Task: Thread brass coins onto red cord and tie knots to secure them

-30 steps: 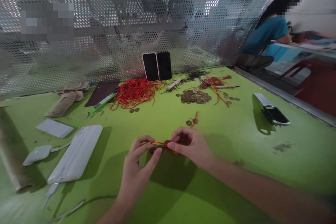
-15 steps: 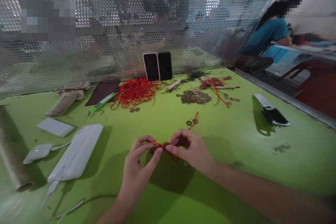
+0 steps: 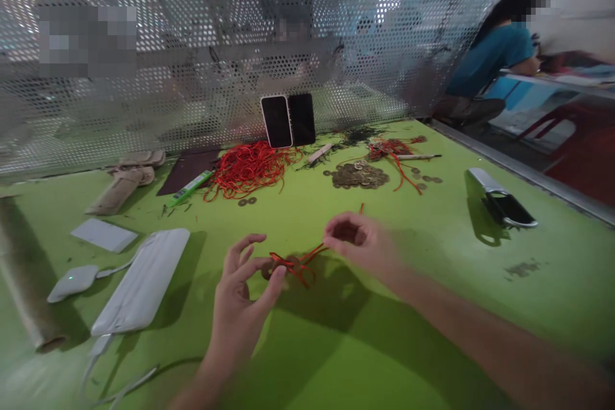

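My left hand (image 3: 245, 301) pinches coins (image 3: 292, 263) wrapped with red cord, thumb in front, above the green table. Red cord (image 3: 313, 252) runs from the coins up to my right hand (image 3: 362, 243), whose thumb and forefinger are closed on it. A loop of the cord hangs below the coins. Behind my right hand a short red cord end shows. Further back lie a heap of coins (image 3: 360, 175) and a tangle of red cord (image 3: 250, 170).
Two phones (image 3: 277, 122) lean on the perforated metal screen (image 3: 192, 90). A white power bank (image 3: 141, 282) and a cardboard tube (image 3: 26, 282) lie left. A silver-black object (image 3: 504, 205) lies right. A person (image 3: 504, 51) sits beyond the table.
My right hand has moved up and right, drawing a length of red cord away from the coins. My left hand has shifted slightly left with the coins.
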`<action>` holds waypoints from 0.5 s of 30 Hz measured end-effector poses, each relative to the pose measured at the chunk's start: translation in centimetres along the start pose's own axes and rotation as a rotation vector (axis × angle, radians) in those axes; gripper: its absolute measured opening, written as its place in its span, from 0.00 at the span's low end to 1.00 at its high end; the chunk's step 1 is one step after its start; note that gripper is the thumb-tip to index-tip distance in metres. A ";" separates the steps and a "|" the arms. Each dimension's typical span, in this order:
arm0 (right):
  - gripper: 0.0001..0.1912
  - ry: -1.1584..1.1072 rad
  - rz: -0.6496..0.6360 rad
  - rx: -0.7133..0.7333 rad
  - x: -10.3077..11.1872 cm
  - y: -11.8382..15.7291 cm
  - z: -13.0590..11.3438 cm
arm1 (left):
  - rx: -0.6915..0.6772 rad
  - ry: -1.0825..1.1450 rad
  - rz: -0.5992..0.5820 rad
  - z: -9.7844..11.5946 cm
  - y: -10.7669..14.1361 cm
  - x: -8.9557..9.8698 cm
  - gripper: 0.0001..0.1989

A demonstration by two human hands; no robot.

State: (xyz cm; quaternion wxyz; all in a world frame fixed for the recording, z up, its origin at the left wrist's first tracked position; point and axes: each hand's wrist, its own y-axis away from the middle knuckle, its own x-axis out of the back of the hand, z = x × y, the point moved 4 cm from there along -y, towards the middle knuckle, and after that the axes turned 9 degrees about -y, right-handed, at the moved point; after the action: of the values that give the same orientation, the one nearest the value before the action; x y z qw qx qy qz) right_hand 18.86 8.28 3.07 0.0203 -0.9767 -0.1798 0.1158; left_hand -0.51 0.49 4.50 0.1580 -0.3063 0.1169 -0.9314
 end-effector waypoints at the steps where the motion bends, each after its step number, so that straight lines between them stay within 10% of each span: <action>1: 0.10 0.016 0.040 0.025 0.9 -0.5 -0.2 | 0.004 0.005 0.007 0.0 -0.1 0.1 0.02; 15: 0.12 -0.188 0.625 0.467 12.2 -4.1 -3.6 | 0.041 0.002 -0.070 -0.6 -0.5 -0.2 0.03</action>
State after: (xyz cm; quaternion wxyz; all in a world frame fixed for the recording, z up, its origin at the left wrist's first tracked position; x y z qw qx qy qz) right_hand 29.30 16.49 4.21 0.1888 -0.9386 0.1559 0.2431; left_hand -0.83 1.10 4.15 0.1312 -0.3062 0.0873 -0.9388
